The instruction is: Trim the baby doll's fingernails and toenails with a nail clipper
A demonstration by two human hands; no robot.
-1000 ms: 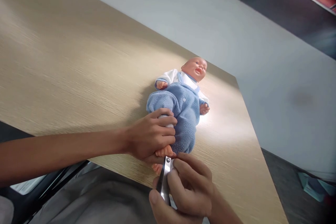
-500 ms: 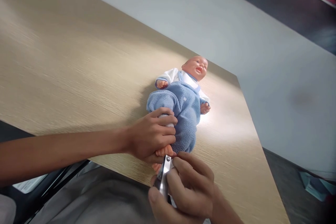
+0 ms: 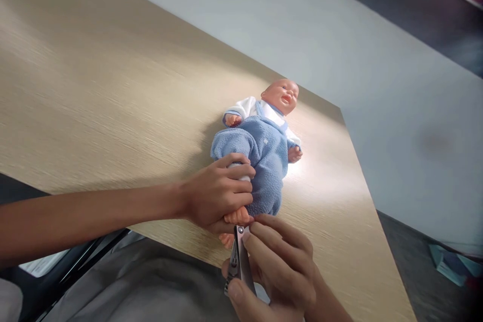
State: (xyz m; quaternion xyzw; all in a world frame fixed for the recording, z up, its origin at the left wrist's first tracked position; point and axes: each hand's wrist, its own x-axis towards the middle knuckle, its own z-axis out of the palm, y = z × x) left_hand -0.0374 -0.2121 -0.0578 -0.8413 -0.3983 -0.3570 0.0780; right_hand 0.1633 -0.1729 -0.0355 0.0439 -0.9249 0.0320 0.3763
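A baby doll (image 3: pixel 266 136) in blue overalls and a white top lies on its back on the wooden table, head toward the far edge. My left hand (image 3: pixel 222 188) is wrapped round the doll's leg, just above its foot (image 3: pixel 237 216), whose toes stick out below my fingers. Between the thumb and fingers of my right hand (image 3: pixel 281 274) is a metal nail clipper (image 3: pixel 241 261). Its cutting end is at the toes of the held foot; whether it touches them I cannot tell. The doll's other foot (image 3: pixel 226 240) shows partly beneath.
The light wooden table (image 3: pixel 124 90) meets a pale wall (image 3: pixel 241 15) along its far edge. My lap in grey cloth (image 3: pixel 151 282) is below the near edge. A teal object (image 3: pixel 453 264) lies on the dark floor at right.
My right hand has shifted slightly right, and the nail clipper has turned, its lower end swinging right and its lever now showing at the left. My left hand and the doll stay nearly still.
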